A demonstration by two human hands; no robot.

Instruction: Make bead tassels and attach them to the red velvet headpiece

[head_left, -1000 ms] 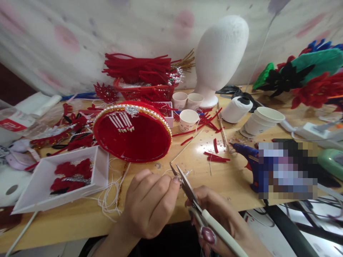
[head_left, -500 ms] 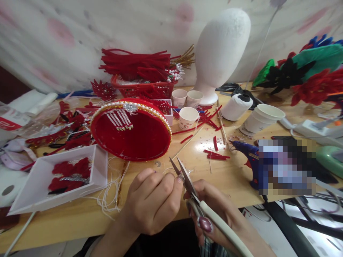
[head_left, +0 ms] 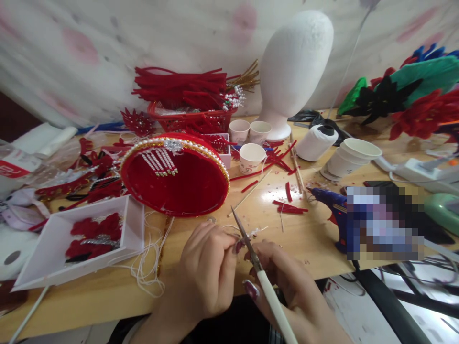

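My left hand (head_left: 210,270) is closed in a pinch, its fingertips at the scissor blades. A thin white thread (head_left: 232,228) shows at those fingertips; the rest of it is hidden by the fingers. In my right hand (head_left: 287,279) is a pair of scissors (head_left: 265,286) with white handles, the blades together and pointing up and away. White bits (head_left: 257,232) show just right of the blades. Beyond my left hand, a red velvet round headpiece (head_left: 179,186) stands tilted, edged with pearls and gold trim, with strings of beads hanging inside.
A white tray (head_left: 134,222) with red flowers and a tangle of white cord (head_left: 145,267) lie left. Behind are a red basket (head_left: 193,122), paper cups (head_left: 252,157), a foam head (head_left: 294,71) and a thread spool (head_left: 315,143). A blue glue gun (head_left: 332,203) lies right.
The scissor blades, apart half a second ago, have come together, and the scissors have turned more edge-on. My left hand has shifted slightly right and its fingers have rolled.
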